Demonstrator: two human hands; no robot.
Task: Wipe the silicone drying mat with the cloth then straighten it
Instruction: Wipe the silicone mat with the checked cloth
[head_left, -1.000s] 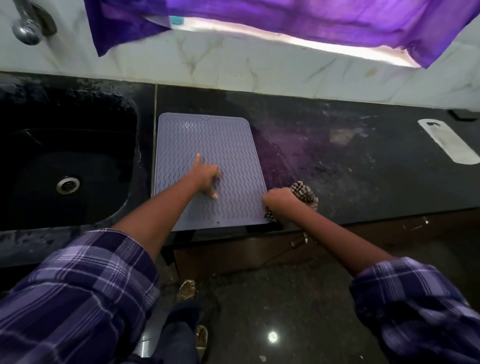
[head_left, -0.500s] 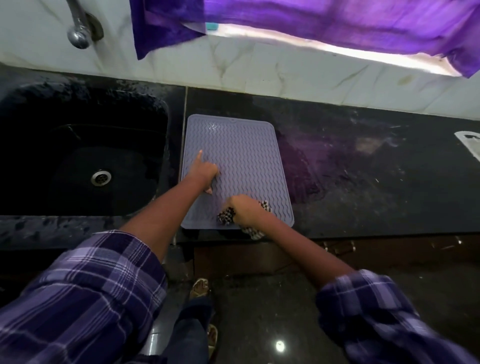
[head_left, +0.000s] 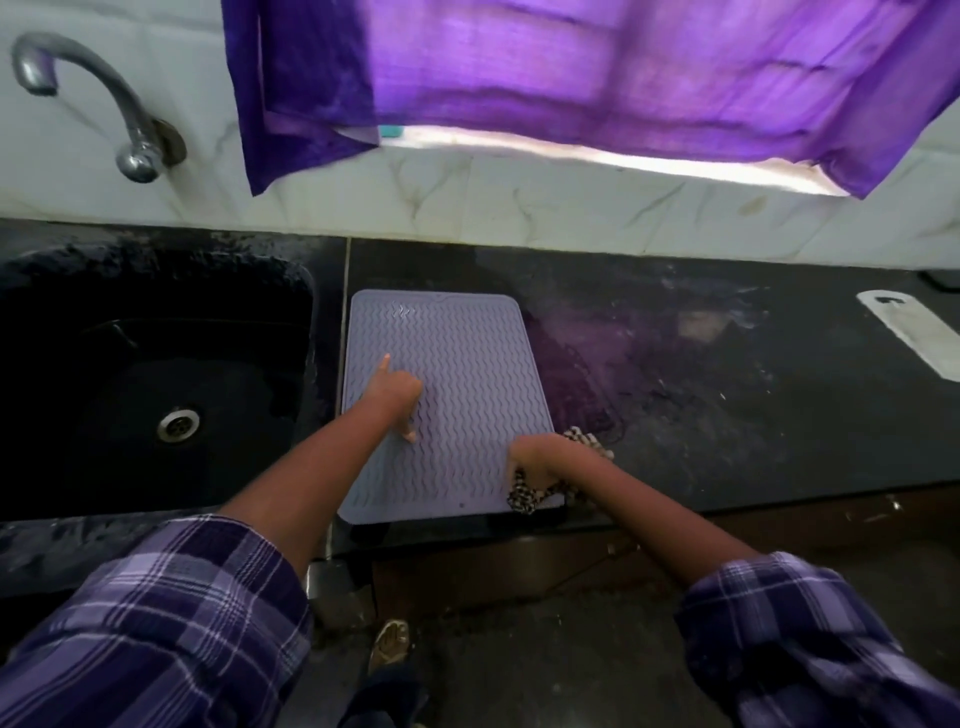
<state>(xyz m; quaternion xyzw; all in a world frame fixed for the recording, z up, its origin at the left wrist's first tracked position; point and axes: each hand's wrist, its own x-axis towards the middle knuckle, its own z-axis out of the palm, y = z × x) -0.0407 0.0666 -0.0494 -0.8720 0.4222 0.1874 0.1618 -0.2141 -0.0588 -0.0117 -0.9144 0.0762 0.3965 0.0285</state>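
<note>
The grey-lilac silicone drying mat (head_left: 467, 364) with a wavy ribbed surface lies flat on the black counter, just right of the sink, its near edge at the counter's front. My left hand (head_left: 397, 389) presses on the mat's left half, fingers spread, holding nothing. My right hand (head_left: 540, 457) sits at the mat's near right corner, closed on a crumpled black-and-white checked cloth (head_left: 524, 496). The cloth bunches under the palm and pokes out on both sides, partly over the mat's right edge.
A black sink (head_left: 156, 395) with a steel drain lies left of the mat, and a curved tap (head_left: 88, 98) is fixed to the marble wall. A purple curtain (head_left: 571, 67) hangs above. The black counter (head_left: 727, 389) runs right, with a white flat item (head_left: 914, 332) at the far right.
My right hand with the cloth swept left onto the mat's near edge, then back right to the near right corner. My left hand stayed pressed on the mat. The head camera shifted.
</note>
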